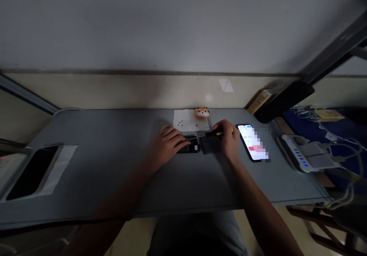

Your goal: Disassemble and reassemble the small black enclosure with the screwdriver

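A small black device with a green circuit board lies on the grey table. My left hand rests over its left end, fingers bent around it, hiding that part. My right hand is closed round the black and yellow handle of a screwdriver, whose thin shaft points left over the device. Beneath the screwdriver a dark flat piece lies beside the device. White paper behind them bears several tiny dark screws and an orange animal-faced case.
A lit phone lies right of my right hand. Farther right stand a white power strip with cables and a black cylinder. At the far left a dark-screened phone lies on white paper. A wall runs behind the table.
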